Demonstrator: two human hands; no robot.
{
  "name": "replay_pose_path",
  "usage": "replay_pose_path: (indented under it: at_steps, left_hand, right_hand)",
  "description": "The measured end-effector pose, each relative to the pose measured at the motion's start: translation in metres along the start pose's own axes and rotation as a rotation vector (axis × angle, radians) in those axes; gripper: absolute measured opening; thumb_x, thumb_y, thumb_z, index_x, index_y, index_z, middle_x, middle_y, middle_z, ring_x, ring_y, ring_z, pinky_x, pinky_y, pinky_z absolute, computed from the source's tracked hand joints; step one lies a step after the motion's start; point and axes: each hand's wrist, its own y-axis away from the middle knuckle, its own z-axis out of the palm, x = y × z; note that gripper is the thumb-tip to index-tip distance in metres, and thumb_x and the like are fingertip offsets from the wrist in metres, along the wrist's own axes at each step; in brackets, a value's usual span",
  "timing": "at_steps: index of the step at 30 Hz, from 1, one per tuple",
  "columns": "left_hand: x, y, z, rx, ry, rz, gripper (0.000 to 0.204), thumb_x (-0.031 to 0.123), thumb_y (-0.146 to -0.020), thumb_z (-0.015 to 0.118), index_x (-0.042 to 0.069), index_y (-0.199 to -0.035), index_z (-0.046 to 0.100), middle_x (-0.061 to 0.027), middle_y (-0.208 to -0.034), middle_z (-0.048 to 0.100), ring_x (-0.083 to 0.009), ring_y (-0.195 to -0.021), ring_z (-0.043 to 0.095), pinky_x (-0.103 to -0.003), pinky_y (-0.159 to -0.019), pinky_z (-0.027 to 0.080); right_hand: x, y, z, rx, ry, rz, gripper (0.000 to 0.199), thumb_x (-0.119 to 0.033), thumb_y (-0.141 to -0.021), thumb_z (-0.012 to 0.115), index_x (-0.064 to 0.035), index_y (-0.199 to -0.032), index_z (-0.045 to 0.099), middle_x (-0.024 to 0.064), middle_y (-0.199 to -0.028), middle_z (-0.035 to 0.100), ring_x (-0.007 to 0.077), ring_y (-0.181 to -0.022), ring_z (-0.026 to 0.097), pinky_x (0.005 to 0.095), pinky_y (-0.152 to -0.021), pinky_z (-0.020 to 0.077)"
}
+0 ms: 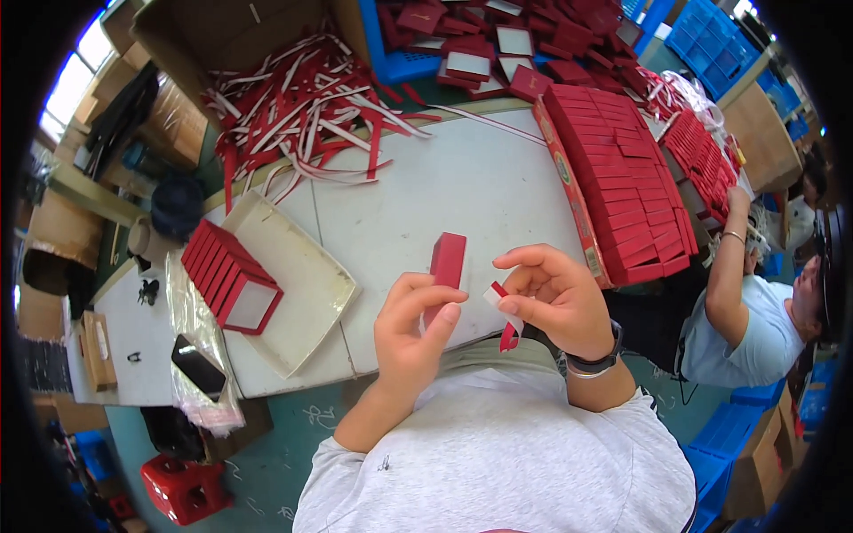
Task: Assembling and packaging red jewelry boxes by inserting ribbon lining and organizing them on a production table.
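Note:
My left hand (pixel 410 330) is closed round a small, slim red box (pixel 450 258), held upright over the table's near edge. Just to its right, my right hand (pixel 566 300) pinches a short strip of red-and-white ribbon (pixel 511 336) between thumb and fingers. The ribbon's lower end curls down below the thumb, apart from the box. A dark watch (pixel 604 359) is on my right wrist.
Left of my hands lies a shallow cream tray (pixel 330 313) with a row of red boxes (pixel 216 266) on its left side. Loose ribbons (pixel 306 111) spill from a carton at the back. Stacked red boxes (pixel 622 191) stand right; a co-worker (pixel 746 333) sits beyond. A phone (pixel 199 368) lies far left.

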Motion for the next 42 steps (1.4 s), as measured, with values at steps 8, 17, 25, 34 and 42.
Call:
replay_pose_path:
  at_steps: [8,17,25,34,42]
  left_hand:
    - [0.010,0.011,0.001,0.022,-0.047,-0.080,0.008,0.003,-0.077,0.067,0.001,-0.085,0.067,-0.0059,-0.088,0.058,-0.0141,-0.079,0.054,-0.026,-0.070,0.042]
    - [0.010,0.005,-0.002,-0.059,-0.362,0.155,0.008,-0.001,-0.070,0.066,0.001,-0.077,0.064,-0.0063,-0.082,0.052,-0.0131,-0.070,0.049,-0.024,-0.059,0.037]
    - [-0.001,0.005,0.010,0.235,-0.789,0.520,0.020,-0.002,-0.060,0.071,0.007,-0.076,0.065,-0.0054,-0.078,0.053,-0.0221,-0.068,0.051,-0.032,-0.056,0.039]
    - [0.012,0.009,0.017,0.142,-0.758,0.629,0.021,0.000,-0.058,0.072,0.007,-0.077,0.067,-0.0047,-0.079,0.053,-0.0220,-0.069,0.051,-0.031,-0.059,0.040]
    - [0.009,0.009,0.022,0.087,-0.733,0.619,0.024,0.000,-0.058,0.073,0.006,-0.080,0.068,-0.0053,-0.080,0.054,-0.0228,-0.070,0.051,-0.031,-0.057,0.041]
  right_hand:
    - [0.009,0.003,0.016,-0.059,0.123,-0.041,0.041,-0.003,-0.083,0.067,-0.0030,-0.120,0.049,0.0024,-0.078,0.061,0.0067,-0.069,0.056,0.0219,-0.062,0.0452]
    - [0.008,0.004,0.011,-0.053,0.390,-0.182,0.007,-0.005,-0.080,0.067,-0.0002,-0.083,0.064,0.0058,-0.076,0.060,0.0128,-0.067,0.058,0.0242,-0.061,0.0460]
    - [0.015,0.007,0.015,0.007,0.332,-0.182,0.005,-0.003,-0.079,0.066,-0.0006,-0.083,0.063,0.0056,-0.077,0.060,0.0119,-0.065,0.057,0.0238,-0.058,0.0454]
    - [0.019,0.016,0.017,0.216,0.445,-0.333,0.008,-0.001,-0.078,0.067,-0.0010,-0.083,0.061,0.0071,-0.078,0.060,0.0130,-0.064,0.057,0.0244,-0.058,0.0463]
    - [0.018,0.015,0.011,0.052,0.358,-0.371,0.009,0.001,-0.080,0.064,-0.0001,-0.087,0.059,0.0088,-0.082,0.060,0.0161,-0.069,0.058,0.0257,-0.059,0.0470]
